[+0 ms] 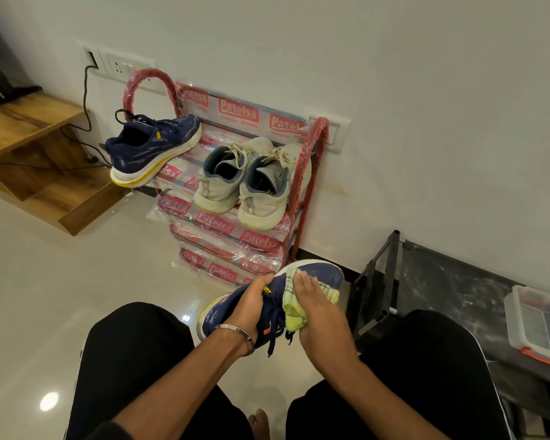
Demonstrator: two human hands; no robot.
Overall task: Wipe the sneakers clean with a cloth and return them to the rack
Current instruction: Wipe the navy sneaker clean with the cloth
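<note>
A navy sneaker (323, 274) with a white and yellow sole is held above my lap, toe pointing away to the right. My left hand (251, 308) grips it around the middle, near the laces. My right hand (315, 308) holds a yellow-green cloth (294, 308) against the shoe's upper. Its navy partner (150, 147) sits on the top shelf of the red rack (308, 160), at the left, heel overhanging the edge. A pair of grey-white sneakers (245, 182) stands on the same shelf at the right.
The rack stands against a white wall and is wrapped in printed plastic. A wooden cabinet (35, 147) with cables is at the left. A dark low frame (378, 287) and a clear plastic box (537, 325) stand at the right. Glossy tiled floor (61, 296) lies in front.
</note>
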